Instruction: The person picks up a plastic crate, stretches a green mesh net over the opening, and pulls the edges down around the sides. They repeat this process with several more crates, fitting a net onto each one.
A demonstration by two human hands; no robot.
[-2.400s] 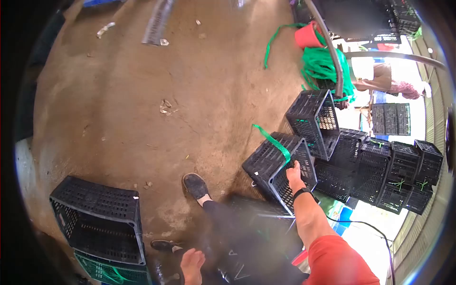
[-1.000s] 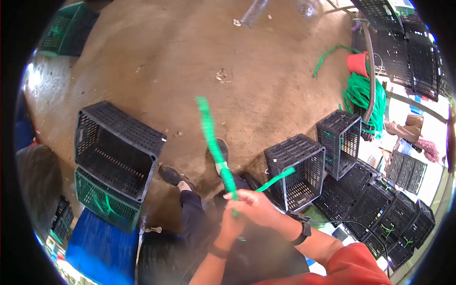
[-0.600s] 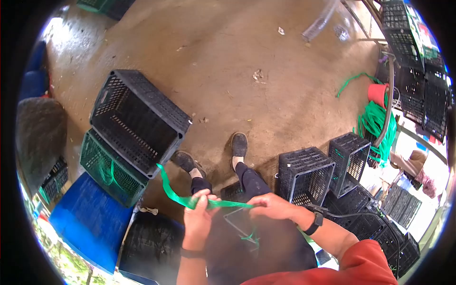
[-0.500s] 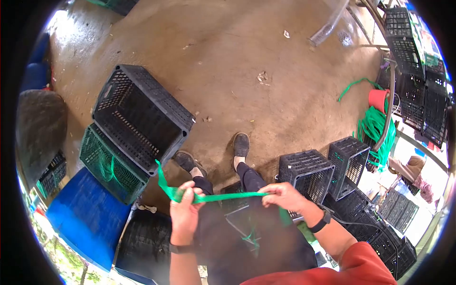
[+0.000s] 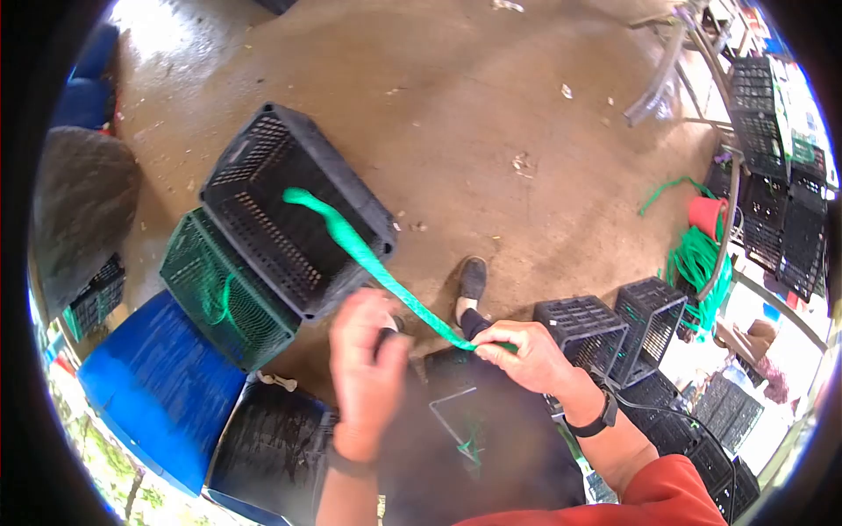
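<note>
A green mesh strip (image 5: 373, 263) stretches diagonally from over the black crate (image 5: 298, 210) down to my right hand (image 5: 524, 355), whose fingers pinch its lower end. My left hand (image 5: 364, 364) is blurred, below and left of the strip, with its fingers apart and nothing held. The strip's far end hangs loose in the air. On the dark surface in front of me lie a thin metal frame (image 5: 449, 421) and some green scraps (image 5: 471, 449).
At left are a green crate (image 5: 224, 294) with green netting inside and a blue barrel (image 5: 167, 377). More black crates (image 5: 583, 329) stand at right, near a red bucket (image 5: 707, 215) and a heap of green strips (image 5: 699, 267). A shoe (image 5: 472, 279) is on the floor.
My left hand has let go of the strip and opened. The strip's free end has swung up and away over the black crate. The view has shifted slightly.
</note>
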